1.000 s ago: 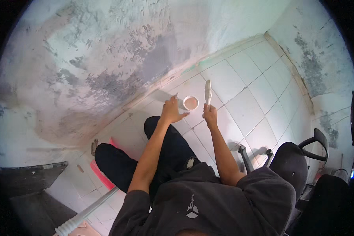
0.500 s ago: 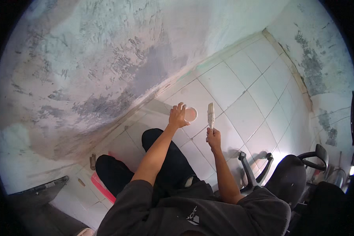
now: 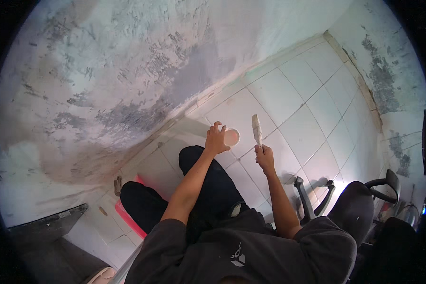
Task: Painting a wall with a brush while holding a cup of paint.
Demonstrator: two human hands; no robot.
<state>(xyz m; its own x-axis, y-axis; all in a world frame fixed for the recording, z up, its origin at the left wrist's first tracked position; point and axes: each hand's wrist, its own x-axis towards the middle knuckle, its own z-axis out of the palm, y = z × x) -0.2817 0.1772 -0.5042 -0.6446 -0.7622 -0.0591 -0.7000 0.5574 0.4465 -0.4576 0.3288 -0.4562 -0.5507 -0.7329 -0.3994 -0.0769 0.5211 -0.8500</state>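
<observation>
My left hand (image 3: 217, 140) is wrapped round a small pale cup (image 3: 232, 137), its round mouth facing up and pinkish inside. To its right, my right hand (image 3: 264, 157) grips the handle of a paintbrush (image 3: 257, 128). The brush is smeared whitish and its bristle end points away from me, apart from the cup. Both hands are held out over the tiled floor. Beyond them stands a wall (image 3: 175, 71) with patchy, flaking white paint and grey bare areas.
Pale floor tiles (image 3: 298, 130) run along the wall to a far corner. A red plastic piece (image 3: 129, 219) lies under my left leg. At right are a dark chair (image 3: 350, 208) and its armrest (image 3: 388, 186). A dark slab (image 3: 52, 222) stands at lower left.
The brush has tilted, its tip now leaning left toward the cup side, and my right hand has shifted slightly right. My left hand still holds the cup. The whole view has shifted a little.
</observation>
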